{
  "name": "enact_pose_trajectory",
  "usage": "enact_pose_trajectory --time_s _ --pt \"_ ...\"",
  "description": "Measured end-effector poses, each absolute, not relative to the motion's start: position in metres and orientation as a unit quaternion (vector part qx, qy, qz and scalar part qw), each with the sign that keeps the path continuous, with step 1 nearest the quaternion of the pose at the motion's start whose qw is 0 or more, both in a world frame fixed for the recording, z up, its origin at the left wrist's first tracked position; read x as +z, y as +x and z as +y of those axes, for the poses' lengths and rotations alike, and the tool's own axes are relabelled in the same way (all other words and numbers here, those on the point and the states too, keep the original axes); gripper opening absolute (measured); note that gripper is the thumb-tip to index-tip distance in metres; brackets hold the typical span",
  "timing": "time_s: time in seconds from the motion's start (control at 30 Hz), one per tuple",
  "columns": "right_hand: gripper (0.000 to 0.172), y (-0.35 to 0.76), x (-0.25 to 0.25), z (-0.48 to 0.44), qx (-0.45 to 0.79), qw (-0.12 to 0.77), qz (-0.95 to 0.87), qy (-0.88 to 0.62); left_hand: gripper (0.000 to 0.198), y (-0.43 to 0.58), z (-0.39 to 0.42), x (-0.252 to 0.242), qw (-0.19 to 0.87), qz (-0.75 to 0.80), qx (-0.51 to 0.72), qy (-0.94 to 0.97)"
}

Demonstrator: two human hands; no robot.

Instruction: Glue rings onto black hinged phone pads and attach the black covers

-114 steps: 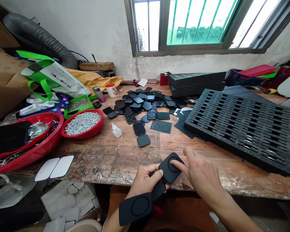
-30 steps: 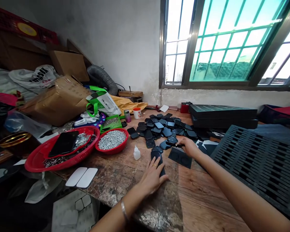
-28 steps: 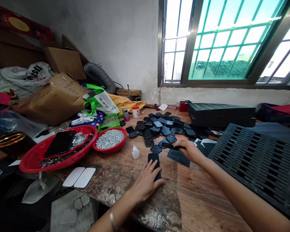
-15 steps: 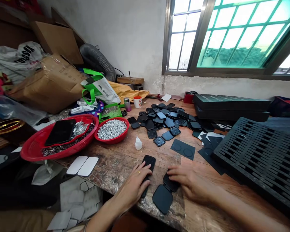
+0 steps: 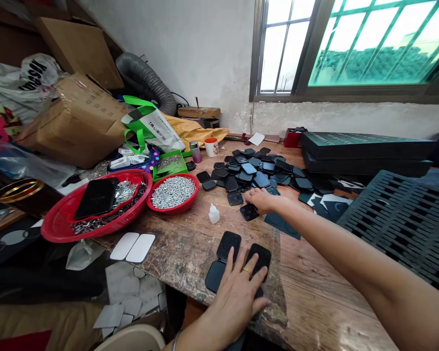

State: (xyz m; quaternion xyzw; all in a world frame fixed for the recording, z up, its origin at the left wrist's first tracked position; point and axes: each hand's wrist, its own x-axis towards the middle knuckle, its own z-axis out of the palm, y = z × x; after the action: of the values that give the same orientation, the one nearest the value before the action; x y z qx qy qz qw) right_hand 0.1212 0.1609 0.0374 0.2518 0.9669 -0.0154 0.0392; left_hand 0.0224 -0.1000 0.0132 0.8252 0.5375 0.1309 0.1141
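Near the front edge of the table lie two black folding square-lidded cases, spread open. The left one [image 5: 215,276] is mostly uncovered, while the right one [image 5: 260,256] lies partly under my left hand [image 5: 237,287]. That hand is flat, fingers spread, and wears a ring. My right hand [image 5: 259,199] reaches to the front of a pile of black square cases [image 5: 254,171]. Its fingers are bent and closed on a case there, which they mostly hide. Just below the fingertips is another black case with round marks [image 5: 249,212].
A small white dropper bottle [image 5: 214,213] stands mid-table. On the left are a red bowl of silver metal pins [image 5: 174,192] and a red basket [image 5: 58,222] holding a phone. Two white rounded sheets [image 5: 141,247] lie by the edge. Slotted black foam trays [image 5: 398,234] take up the right side.
My right hand has left the cases at the front edge and moved forward to the pile. My left hand has shifted right, from the left case onto the right one. The view has turned slightly.
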Motion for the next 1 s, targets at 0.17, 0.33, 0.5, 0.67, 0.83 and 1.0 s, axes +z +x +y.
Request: enact_pose_trajectory --time_s 0.17,0.33,0.5,0.67,0.83,1.0 --pt "0.025 0.134 0.063 0.132 0.001 0.008 0.978 0.210 0.063 0.011 -0.102 0.012 0.116 0.575 0.114 0.802" --pt "0.019 0.177 0.077 0.064 0.011 -0.039 0.980 0.194 0.061 0.008 -0.102 0.012 0.133 0.597 0.122 0.782" --pt "0.031 0.234 0.041 -0.011 -0.026 -0.160 0.978 0.133 0.056 0.004 -0.101 0.012 0.122 0.608 0.133 0.773" --pt "0.035 0.251 0.018 -0.052 -0.050 -0.179 0.973 0.135 0.053 0.000 -0.101 0.010 0.115 0.606 0.132 0.776" --pt "0.031 0.246 0.021 -0.051 -0.096 -0.161 0.973 0.137 0.051 -0.003 -0.099 0.017 0.117 0.599 0.128 0.782" --pt "0.028 0.215 0.024 0.003 -0.126 -0.222 0.945 0.206 0.052 0.010 -0.098 0.029 0.127 0.579 0.138 0.794"
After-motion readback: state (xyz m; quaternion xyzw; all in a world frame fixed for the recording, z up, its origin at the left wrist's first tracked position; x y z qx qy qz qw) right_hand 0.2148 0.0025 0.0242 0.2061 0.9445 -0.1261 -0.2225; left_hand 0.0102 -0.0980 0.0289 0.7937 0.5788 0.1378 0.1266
